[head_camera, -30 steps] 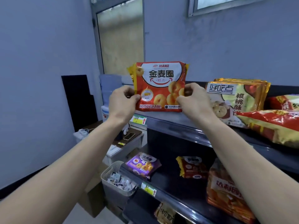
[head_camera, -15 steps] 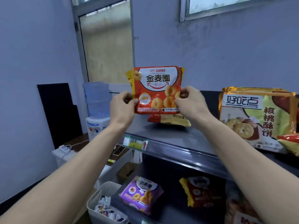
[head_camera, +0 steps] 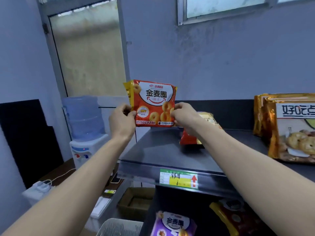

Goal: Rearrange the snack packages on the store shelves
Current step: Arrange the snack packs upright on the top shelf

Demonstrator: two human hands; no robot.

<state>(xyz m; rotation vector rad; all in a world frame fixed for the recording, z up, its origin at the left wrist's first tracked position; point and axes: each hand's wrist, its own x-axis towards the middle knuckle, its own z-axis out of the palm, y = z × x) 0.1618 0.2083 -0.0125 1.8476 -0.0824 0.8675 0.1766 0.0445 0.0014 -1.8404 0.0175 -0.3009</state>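
Observation:
I hold a red snack package printed with ring biscuits upright over the left end of the grey top shelf. My left hand pinches its lower left edge. My right hand pinches its lower right edge. Behind my right wrist a second red and yellow package lies on the shelf, partly hidden. Gold walnut-cookie packages stand at the shelf's right end. On the lower shelf sit a purple package and a dark red one.
A price label with a red arrow is fixed to the shelf's front lip. A water dispenser stands to the left, with a low table beside it. A white basket and a cardboard box sit on the floor.
The view has moved closer to the shelf and up. The red package stays in both hands, now lower against the shelf's left end. The package lying behind it has come into view.

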